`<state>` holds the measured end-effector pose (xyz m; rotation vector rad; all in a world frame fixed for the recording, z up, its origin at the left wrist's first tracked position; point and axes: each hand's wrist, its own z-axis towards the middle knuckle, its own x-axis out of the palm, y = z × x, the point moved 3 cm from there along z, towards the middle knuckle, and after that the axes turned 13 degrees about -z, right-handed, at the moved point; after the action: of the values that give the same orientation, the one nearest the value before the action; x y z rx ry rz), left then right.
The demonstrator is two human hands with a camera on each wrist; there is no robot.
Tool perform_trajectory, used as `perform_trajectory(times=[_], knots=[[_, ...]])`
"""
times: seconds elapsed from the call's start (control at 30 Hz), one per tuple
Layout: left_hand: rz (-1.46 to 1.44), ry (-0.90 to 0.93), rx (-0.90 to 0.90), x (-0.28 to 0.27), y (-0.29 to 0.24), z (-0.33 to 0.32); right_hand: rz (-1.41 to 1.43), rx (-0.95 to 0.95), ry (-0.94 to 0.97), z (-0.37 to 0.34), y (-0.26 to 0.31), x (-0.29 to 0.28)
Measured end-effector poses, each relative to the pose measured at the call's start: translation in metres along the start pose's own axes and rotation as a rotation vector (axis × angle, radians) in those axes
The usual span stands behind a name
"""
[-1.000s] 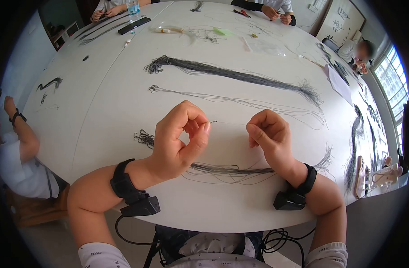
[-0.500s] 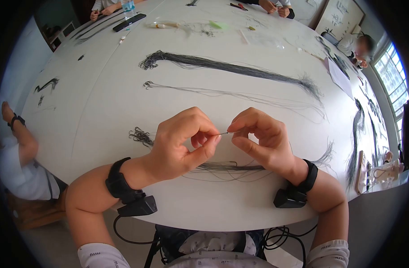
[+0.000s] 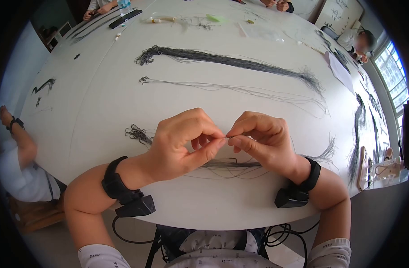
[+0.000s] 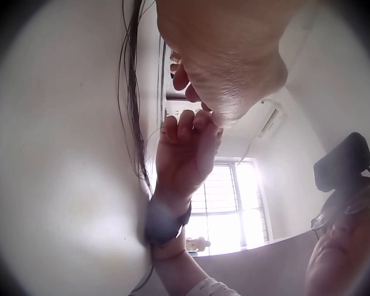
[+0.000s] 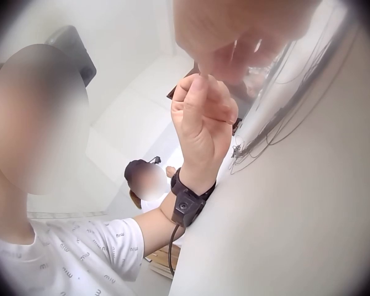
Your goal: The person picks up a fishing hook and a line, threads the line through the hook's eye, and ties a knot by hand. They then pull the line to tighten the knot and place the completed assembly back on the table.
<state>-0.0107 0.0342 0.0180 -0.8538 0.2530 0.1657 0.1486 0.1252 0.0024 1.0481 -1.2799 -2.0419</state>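
In the head view, my left hand [image 3: 182, 143] pinches a small dark fishing hook [image 3: 227, 137] between thumb and forefinger. My right hand [image 3: 265, 138] meets it from the other side, its thumb and forefinger pinching the hook's end, so most of the hook is hidden by fingertips. Below both hands lies a bundle of hooked fishing lines [image 3: 233, 164], with its hooks [image 3: 137, 132] fanned out to the left. The left wrist view shows the right hand [image 4: 188, 148] with bent fingers; in the right wrist view the left hand [image 5: 203, 120] has thumb and forefinger together.
Farther up the white table [image 3: 204, 201] lie a thick bundle of hooked lines [image 3: 227, 62] and a thinner one [image 3: 204, 89]. A paper sheet [image 3: 339, 71], a black phone-like bar [image 3: 125, 19] and a water bottle [image 3: 124, 6] sit farther out. Other people sit around the edge.
My right hand has moved left to the left hand's fingertips, closing the gap that a thin line spanned. Its fingertips now meet the hook. The head view has shifted slightly.
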Motion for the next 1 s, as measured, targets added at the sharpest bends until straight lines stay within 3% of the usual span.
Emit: perform_trajectory(times=[0.1,0.63,0.73,0.9,1.0], knots=[[-0.026,-0.069,0.003,0.0001,0.0042,-0.0015,0.028,-0.012,0.004,-0.0003,0.0002,0.0004],[-0.034,-0.047,0.005,-0.0005,0.0047,-0.0018,0.083,0.002,0.007,-0.0002,-0.0006,0.0005],[-0.047,-0.055,-0.023,-0.0003,0.0054,-0.0023,0.028,-0.091,-0.050,-0.0002,-0.0018,-0.0009],[-0.226,0.021,-0.277,0.0007,0.0096,-0.0060,0.004,-0.013,-0.025,-0.0014,0.0003,0.0005],[-0.261,0.049,-0.314,-0.0014,0.0102,-0.0076,0.084,0.050,-0.051,-0.0004,-0.0020,0.0010]])
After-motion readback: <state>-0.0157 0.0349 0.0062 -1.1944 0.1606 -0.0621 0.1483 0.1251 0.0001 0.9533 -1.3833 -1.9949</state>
